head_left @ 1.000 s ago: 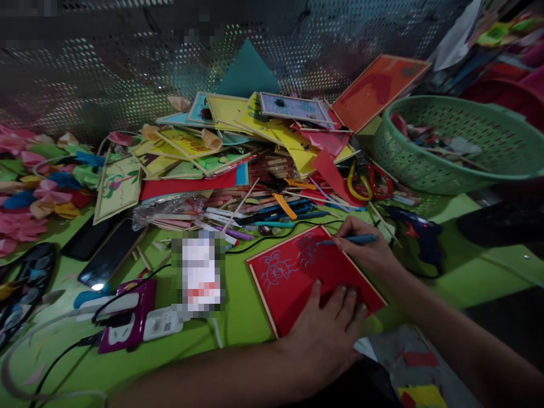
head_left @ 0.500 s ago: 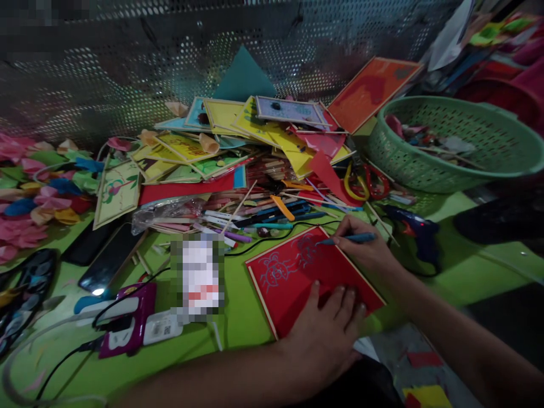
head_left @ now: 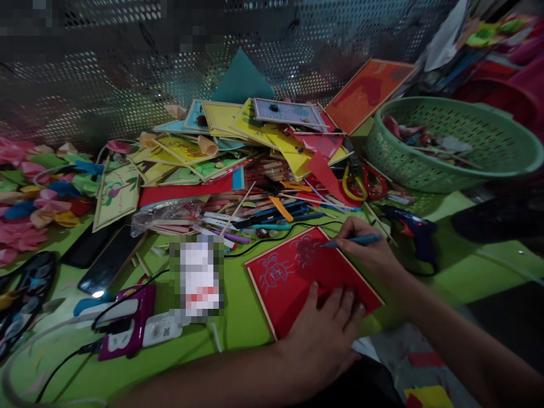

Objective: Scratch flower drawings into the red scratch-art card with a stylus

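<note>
Red board [head_left: 327, 272] is lying on the green table [head_left: 238, 300]. Hands are working apart: right hand [head_left: 361, 246] is pinching a blue pen [head_left: 366, 239] over its far corner, left hand [head_left: 325, 326] is pressing flat on its near part. Left bug drawing [head_left: 274, 272] is looking complete; far-corner bug drawing [head_left: 306, 251] is apparently nearing completion; visible remainder is staying bare.
</note>
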Tool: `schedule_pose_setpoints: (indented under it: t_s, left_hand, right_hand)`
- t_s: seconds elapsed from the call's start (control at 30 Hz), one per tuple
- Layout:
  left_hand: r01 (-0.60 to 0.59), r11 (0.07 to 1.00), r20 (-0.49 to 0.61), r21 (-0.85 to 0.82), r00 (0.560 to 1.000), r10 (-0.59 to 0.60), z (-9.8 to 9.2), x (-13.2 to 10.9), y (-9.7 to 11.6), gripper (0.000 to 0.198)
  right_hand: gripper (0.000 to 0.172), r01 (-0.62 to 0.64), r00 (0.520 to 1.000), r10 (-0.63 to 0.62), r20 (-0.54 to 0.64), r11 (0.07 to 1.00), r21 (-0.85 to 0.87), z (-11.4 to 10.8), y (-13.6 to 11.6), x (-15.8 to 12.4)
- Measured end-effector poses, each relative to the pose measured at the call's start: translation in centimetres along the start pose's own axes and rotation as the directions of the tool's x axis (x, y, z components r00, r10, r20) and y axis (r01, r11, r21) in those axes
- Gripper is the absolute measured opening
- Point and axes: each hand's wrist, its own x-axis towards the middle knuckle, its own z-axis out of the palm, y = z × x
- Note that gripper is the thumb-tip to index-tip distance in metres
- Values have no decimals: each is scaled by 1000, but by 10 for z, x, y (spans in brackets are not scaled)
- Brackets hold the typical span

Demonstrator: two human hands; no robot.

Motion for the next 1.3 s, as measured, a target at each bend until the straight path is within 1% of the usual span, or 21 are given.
schedule_pose_setpoints:
  t_s: [0.17,0.4,0.6,0.97,1.3]
  left_hand:
    - [-4,1000,8,8,1000,4,-2,0,-1,63]
    - [-1,1000,21,4,1000,1,-4,0,-2,63]
    - [1,1000,8,1,1000,-1,0,0,-1,63]
    - [-8,1000,25,-2,1000,8,-2,-1,-2,63]
    - [-8,1000,74,-10,997,9,-7,1,-2,64]
  right_hand:
    - [22,-7,999,7,36,1000,16,0,-1,-3]
    - [22,-16,997,17,72,1000,-12,0,-1,-2]
    - [23,-15,998,16,65,1000,-10,1,-2,-1]
    - [21,-12,999,12,46,1000,-5,1,-1,-2]
    - [20,-12,1000,11,21,999,41,-1,1,-4]
